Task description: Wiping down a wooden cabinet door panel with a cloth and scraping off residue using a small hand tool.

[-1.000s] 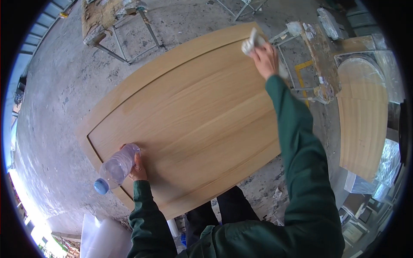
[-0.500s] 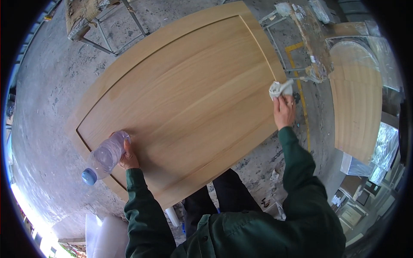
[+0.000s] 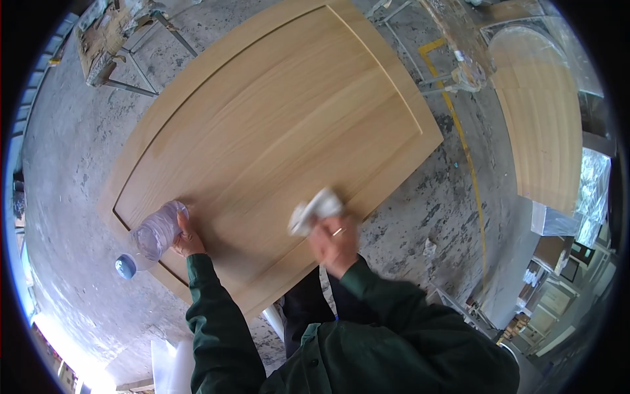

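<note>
On my feed, a wooden panel (image 3: 282, 125) spreads out ahead of both hands. Left hand (image 3: 189, 241) grips the clear bottle (image 3: 155, 234), blue cap (image 3: 125, 266) out to its left, same hold as half a second ago. Right hand (image 3: 335, 241), blurred, is closed on a white cloth (image 3: 317, 211); I had it at the panel's right end then, now it's much nearer the left hand. Cloth touching panel? I can't tell.

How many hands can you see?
2. The left hand holds a clear bottle at the left end of the wooden panel; the right hand holds a white cloth by its near edge.
</note>
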Motion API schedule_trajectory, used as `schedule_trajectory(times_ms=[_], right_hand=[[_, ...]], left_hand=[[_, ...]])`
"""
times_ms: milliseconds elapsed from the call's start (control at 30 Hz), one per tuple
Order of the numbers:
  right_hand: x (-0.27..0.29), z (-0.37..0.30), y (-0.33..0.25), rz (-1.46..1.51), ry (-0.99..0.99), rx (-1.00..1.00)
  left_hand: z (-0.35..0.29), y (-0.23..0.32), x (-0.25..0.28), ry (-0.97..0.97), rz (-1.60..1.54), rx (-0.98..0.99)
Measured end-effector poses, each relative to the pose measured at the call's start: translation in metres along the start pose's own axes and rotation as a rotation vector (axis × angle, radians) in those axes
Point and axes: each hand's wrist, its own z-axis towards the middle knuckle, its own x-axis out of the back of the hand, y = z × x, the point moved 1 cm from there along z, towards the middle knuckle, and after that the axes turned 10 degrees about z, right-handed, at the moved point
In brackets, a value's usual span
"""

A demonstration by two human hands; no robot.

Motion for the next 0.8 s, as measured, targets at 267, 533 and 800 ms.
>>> schedule_trajectory(times_ms=[267,533,800], right_hand=[[0.12,0.083,0.234,-0.198,0.518,-0.09],[-0.051,-0.06,-0.028,0.0,-0.182,0.088],[0.103,0.061,0.211,0.225,0.52,-0.359]], left_hand=[[-0.002,0.003,-0.011,-0.022,-0.005,0.012],[0.007,0.009,0.002,0.066,0.044,-0.192],[0.003,0.012,-0.004,0.072,-0.06,-0.124]])
